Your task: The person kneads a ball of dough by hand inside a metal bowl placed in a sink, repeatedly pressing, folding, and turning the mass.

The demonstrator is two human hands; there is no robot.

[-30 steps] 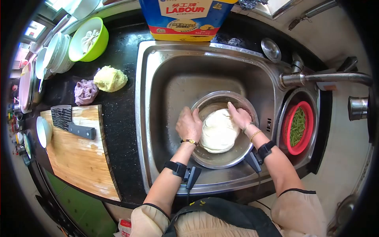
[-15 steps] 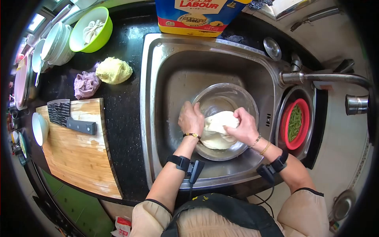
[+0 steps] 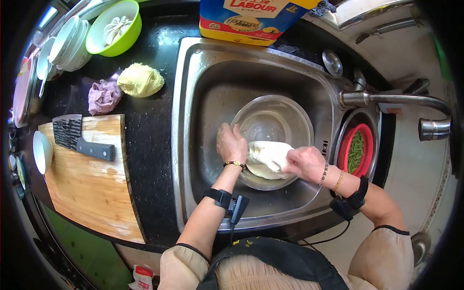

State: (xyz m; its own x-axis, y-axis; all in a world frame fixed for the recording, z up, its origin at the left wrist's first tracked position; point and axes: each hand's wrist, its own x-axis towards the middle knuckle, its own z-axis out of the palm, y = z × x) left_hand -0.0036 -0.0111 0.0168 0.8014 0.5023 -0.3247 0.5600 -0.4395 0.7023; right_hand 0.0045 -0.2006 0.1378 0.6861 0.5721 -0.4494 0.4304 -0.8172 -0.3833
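Observation:
A metal bowl stands in the steel sink, with white dough lying in its near half. My right hand pinches the right end of the dough between thumb and fingers, over the bowl's right side. At the bowl's left rim, my left hand rests with its fingers curved around the edge, touching or very near the dough's left end. Its fingertips are partly hidden.
Left are a cutting board with a cleaver, a white bowl, purple dough, yellow dough and a green bowl. Right are a faucet and a red basket of green beans. A blue-yellow container stands behind.
My right hand has moved right and slightly down, drawing the dough's right end out sideways. My left hand has stayed at the bowl's left rim. The view has shifted slightly.

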